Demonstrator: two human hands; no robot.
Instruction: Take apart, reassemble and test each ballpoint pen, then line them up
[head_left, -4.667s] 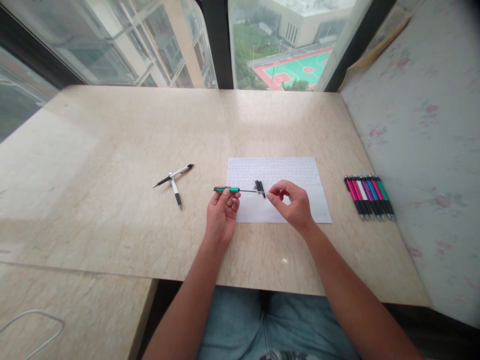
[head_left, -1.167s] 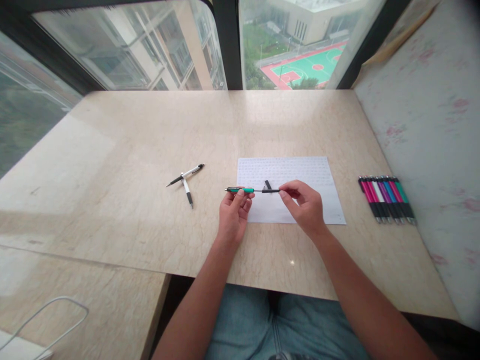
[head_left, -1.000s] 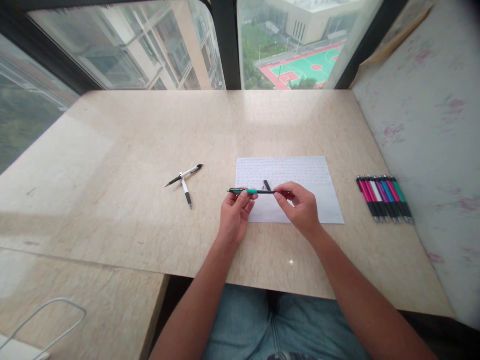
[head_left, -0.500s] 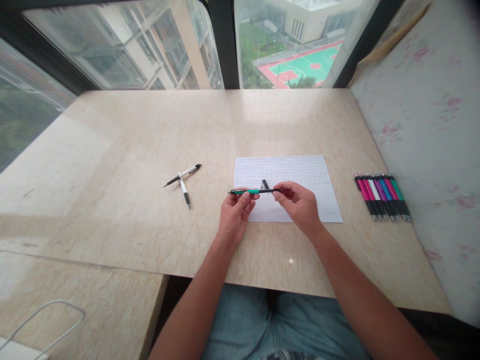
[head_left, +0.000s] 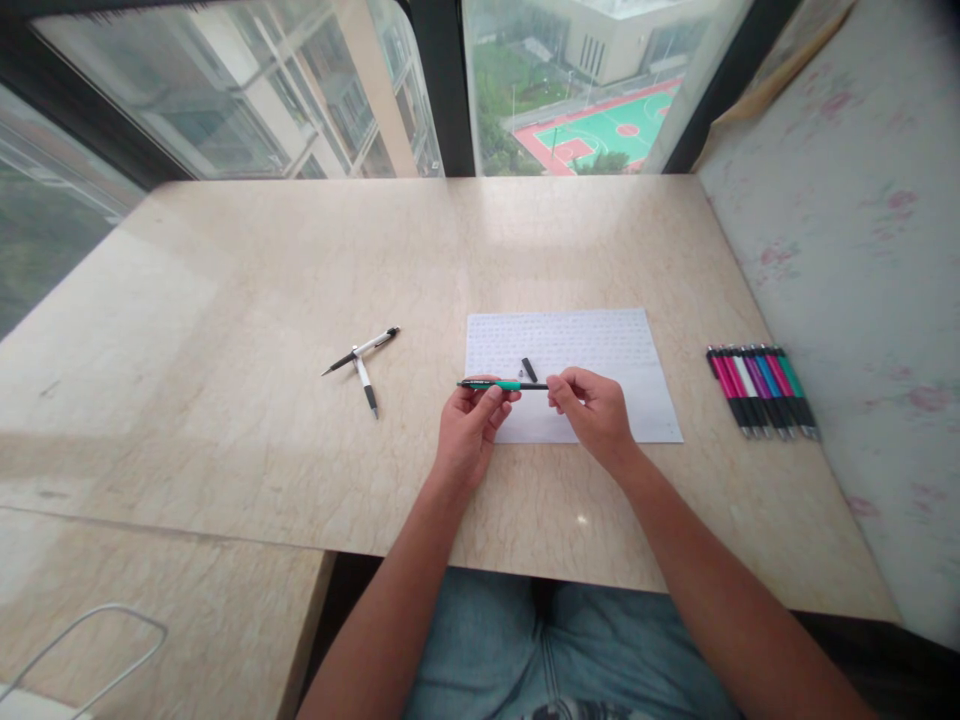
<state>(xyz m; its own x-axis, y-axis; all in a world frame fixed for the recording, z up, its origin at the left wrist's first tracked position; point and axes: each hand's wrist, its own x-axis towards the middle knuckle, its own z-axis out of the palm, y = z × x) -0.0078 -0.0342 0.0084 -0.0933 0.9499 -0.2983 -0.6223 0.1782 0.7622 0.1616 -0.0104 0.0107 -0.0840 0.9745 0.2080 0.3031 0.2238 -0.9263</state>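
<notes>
A green pen [head_left: 507, 386] with a black clip lies level above the paper, its clip end pointing left. My left hand [head_left: 471, 425] pinches the green barrel between thumb and fingers. At the other end, my right hand [head_left: 596, 410] has its thumb and fingertips closed around the thin black part that runs out of the barrel; the very tip is hidden by the fingers. Just behind the pen, a short black pen grip [head_left: 529, 370] rests on the written sheet of paper [head_left: 600, 345], with a tiny piece beside it, too small to make out.
Left of the paper, a white pen [head_left: 379, 342] with black ends lies across another white pen [head_left: 366, 385]. A row of several coloured pens [head_left: 761, 390] sits at the right by the flowered wall. A white cable [head_left: 112, 608] curls at the lower left. Windows border the table's [head_left: 247, 300] far side.
My right hand's fingers have shifted slightly along the thin black part and curled in more. The pen stays in my left hand, nearly still. The view has moved a little.
</notes>
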